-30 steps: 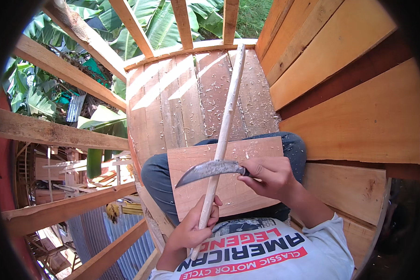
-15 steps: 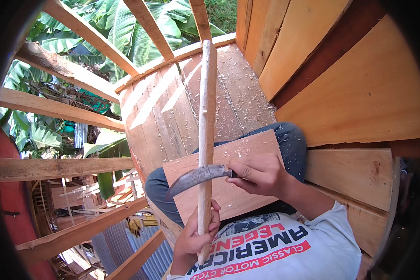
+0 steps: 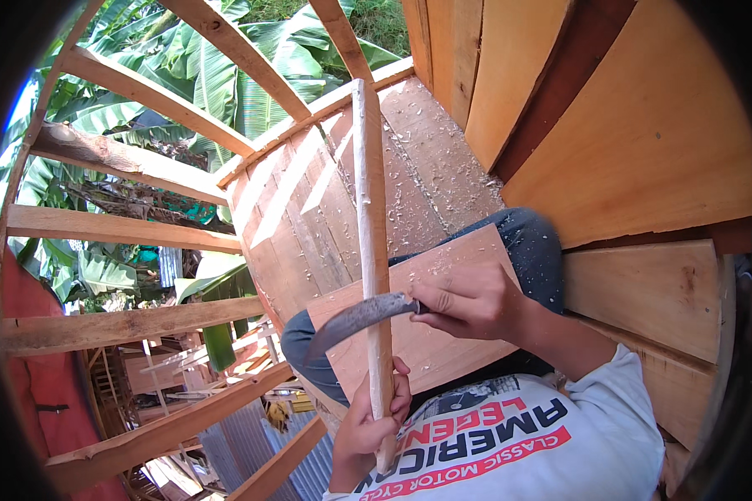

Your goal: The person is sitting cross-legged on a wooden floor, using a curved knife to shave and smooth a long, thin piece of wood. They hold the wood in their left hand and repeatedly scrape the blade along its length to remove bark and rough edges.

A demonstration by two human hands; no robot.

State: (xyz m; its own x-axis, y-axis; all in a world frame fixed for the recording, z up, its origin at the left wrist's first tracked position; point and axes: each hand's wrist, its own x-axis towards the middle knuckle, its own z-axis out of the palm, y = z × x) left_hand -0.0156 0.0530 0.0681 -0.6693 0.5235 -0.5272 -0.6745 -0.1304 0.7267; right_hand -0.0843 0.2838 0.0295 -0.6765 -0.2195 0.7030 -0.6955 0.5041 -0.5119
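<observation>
At the centre of the view, a long pale stick (image 3: pixel 376 250) slants over a board (image 3: pixel 443 355) across the lap (image 3: pixel 533 250). A curved knife (image 3: pixel 359 319) hides a stretch of it; whether they touch is unclear. The right hand (image 3: pixel 468 302), forearm angled inward, curls its fingers round the mostly hidden handle (image 3: pixel 421 308). The left hand (image 3: pixel 366 424), lower, wraps its fingers round the stick. Beyond, shavings (image 3: pixel 466 190) dot planks (image 3: pixel 292 234).
</observation>
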